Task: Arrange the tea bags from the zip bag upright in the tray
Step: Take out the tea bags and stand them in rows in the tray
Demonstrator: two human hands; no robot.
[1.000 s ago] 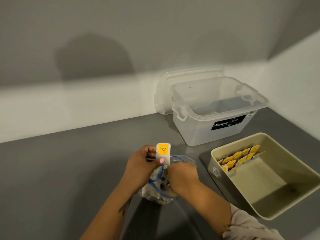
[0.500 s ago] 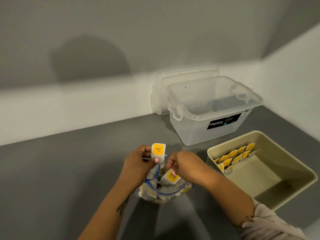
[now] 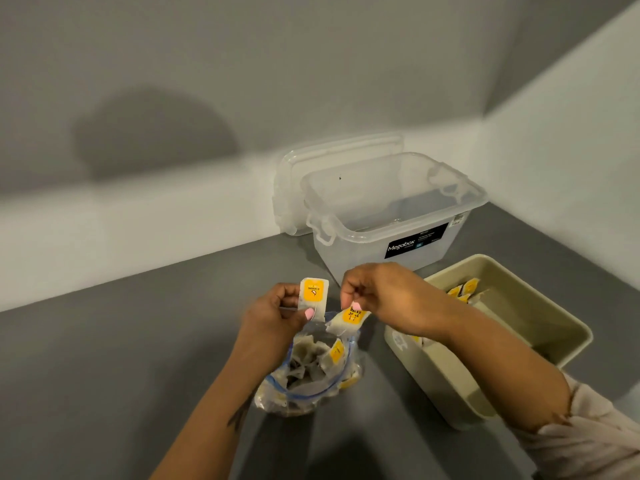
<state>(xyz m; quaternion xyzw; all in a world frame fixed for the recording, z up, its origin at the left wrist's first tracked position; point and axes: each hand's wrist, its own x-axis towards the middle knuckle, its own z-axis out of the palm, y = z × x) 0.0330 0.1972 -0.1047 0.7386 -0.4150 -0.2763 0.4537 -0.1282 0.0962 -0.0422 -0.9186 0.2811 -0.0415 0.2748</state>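
Lifted clear, right hand (image 3: 384, 299) fingers (image 3: 349, 299) pinch a tea bag (image 3: 348, 320).

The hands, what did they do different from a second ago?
The right hand came up out of the zip bag pinching a second tea bag. The left hand kept holding the first tea bag upright. The tray and clear box stayed put.

Yellow-labelled tea bags (image 3: 313, 294), beige tray (image 3: 540, 313), grey table (image 3: 104, 358)
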